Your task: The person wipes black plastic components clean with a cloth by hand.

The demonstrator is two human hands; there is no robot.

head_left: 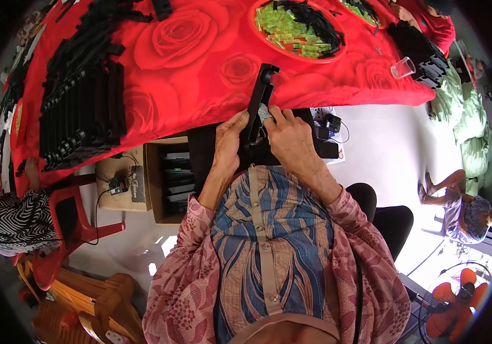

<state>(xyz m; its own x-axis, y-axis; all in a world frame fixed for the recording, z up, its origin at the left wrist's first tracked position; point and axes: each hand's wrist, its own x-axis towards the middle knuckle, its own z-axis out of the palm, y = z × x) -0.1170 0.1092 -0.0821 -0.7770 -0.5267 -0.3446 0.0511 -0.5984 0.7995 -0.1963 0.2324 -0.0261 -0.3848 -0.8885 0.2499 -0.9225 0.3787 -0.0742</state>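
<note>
My left hand (230,143) is closed around the side of a long, narrow black plastic part (261,89), thumb pressed along its edge. The part stands tilted over my lap, its upper end with a round knob reaching over the table edge. Close against its other side is my right hand (293,137), its fingers curled and pinched on a small grey speckled piece (264,112) that looks like cloth. That piece touches the black part. My right fingers partly hide it, and the part's lower end is dark against black fabric.
A red rose-patterned cloth (171,80) covers the table. Stacked black parts (82,114) lie on its left. An orange-rimmed basket (257,34) holds yellow-green tubes and black pieces. A clear cup (403,68) rests at right. Below are a cardboard box (154,200), red chair (71,215) and fan (458,298).
</note>
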